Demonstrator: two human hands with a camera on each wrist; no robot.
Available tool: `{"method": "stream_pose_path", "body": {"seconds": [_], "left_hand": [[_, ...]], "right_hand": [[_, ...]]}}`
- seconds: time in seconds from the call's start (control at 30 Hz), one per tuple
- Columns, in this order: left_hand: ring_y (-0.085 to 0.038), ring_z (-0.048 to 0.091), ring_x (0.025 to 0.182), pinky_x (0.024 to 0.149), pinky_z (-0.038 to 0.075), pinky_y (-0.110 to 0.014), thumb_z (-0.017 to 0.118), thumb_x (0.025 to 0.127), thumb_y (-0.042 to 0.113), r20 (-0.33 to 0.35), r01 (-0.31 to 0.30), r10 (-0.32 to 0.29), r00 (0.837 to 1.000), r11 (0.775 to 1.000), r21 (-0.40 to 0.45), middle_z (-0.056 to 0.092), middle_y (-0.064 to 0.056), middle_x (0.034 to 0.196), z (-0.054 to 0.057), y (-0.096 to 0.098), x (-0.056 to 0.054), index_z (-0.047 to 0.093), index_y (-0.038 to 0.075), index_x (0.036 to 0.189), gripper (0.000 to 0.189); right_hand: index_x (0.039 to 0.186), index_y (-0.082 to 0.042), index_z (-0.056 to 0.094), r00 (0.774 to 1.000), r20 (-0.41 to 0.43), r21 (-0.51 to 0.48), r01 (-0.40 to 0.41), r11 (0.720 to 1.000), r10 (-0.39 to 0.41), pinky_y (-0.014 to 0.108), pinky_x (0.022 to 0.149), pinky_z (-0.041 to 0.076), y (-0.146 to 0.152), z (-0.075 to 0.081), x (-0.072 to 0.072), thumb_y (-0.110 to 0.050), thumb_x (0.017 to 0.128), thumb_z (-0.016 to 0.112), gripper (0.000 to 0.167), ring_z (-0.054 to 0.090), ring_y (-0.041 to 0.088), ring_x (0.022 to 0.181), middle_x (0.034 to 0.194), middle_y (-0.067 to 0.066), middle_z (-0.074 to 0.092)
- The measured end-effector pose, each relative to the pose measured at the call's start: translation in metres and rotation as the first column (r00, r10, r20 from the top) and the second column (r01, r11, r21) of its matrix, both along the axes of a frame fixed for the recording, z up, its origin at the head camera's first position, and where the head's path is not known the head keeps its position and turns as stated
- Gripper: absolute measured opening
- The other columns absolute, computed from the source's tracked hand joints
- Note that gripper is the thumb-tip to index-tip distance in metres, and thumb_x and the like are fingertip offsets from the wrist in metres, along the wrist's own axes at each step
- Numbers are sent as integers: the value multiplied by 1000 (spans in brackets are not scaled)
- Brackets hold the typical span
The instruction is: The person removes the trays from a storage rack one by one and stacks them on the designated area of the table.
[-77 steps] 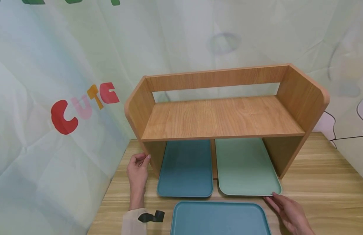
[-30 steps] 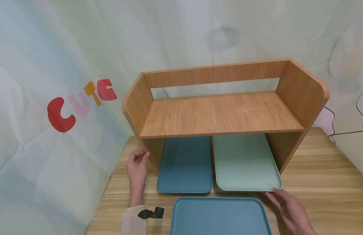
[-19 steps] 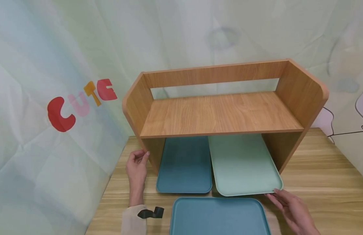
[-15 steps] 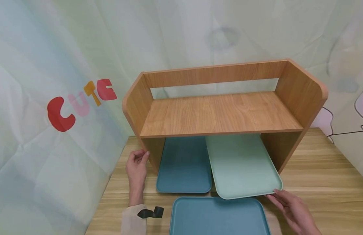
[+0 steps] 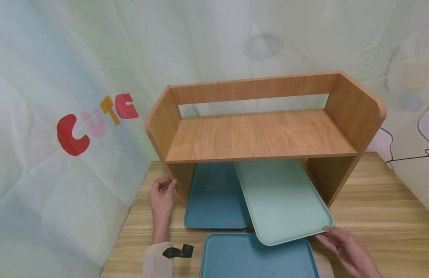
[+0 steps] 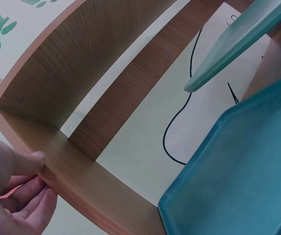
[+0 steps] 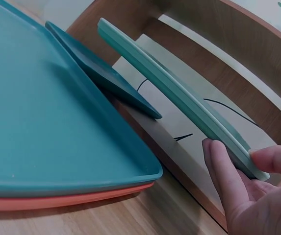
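In the head view my left hand [image 5: 161, 202] pinches the front edge of the left side panel [image 6: 76, 178] of a wooden desktop shelf [image 5: 263, 137]. My right hand [image 5: 350, 247] grips the near right corner of a light green tray [image 5: 284, 204], thumb on top and fingers beneath. That tray slants out of the shelf's lower space, raised in the right wrist view [image 7: 179, 95], its far end hidden under the board. Left of it a dark blue tray [image 5: 218, 197] lies partly under the shelf. The green tray's near left corner overlaps another blue tray [image 5: 256, 258] in front.
Beneath the front blue tray an orange-red tray [image 7: 71, 201] shows in the right wrist view. All stand on a wood-grain table [image 5: 381, 216]. A printed cloth [image 5: 107, 185] with coloured letters hangs behind and at the left.
The green tray has come toward me and turned, its near left corner now over the front blue tray and its far part shifted left. My right hand moved slightly nearer; my left hand stayed.
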State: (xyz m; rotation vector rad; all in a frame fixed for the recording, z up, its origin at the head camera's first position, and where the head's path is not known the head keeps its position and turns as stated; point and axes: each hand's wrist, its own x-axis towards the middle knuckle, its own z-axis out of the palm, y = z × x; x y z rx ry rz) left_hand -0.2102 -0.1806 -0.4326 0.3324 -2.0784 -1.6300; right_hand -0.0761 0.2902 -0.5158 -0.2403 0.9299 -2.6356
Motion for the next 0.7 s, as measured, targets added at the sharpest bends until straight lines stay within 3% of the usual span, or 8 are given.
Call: {"method": "stream_pose_path", "body": {"seconds": [0.3, 0.7], "left_hand": [[-14, 60, 96, 76, 46, -6, 66, 90, 17, 5, 7, -7, 1000, 1000, -1, 60, -13, 107, -1, 0, 0, 58, -3, 108, 28], [-14, 59, 93, 75, 47, -7, 66, 90, 13, 1, 0, 0, 1000, 1000, 14, 61, -13, 104, -2, -1, -2, 58, -3, 105, 23]], "right_hand": [[113, 5, 63, 999, -21, -31, -43, 999, 42, 34, 99, 47, 1, -1, 0, 5, 102, 16, 49, 62, 26, 112, 116, 21, 65], [111, 3, 64, 998, 28, 3, -54, 999, 54, 35, 99, 47, 1, -1, -1, 3, 103, 16, 48, 63, 26, 110, 113, 21, 66]]}}
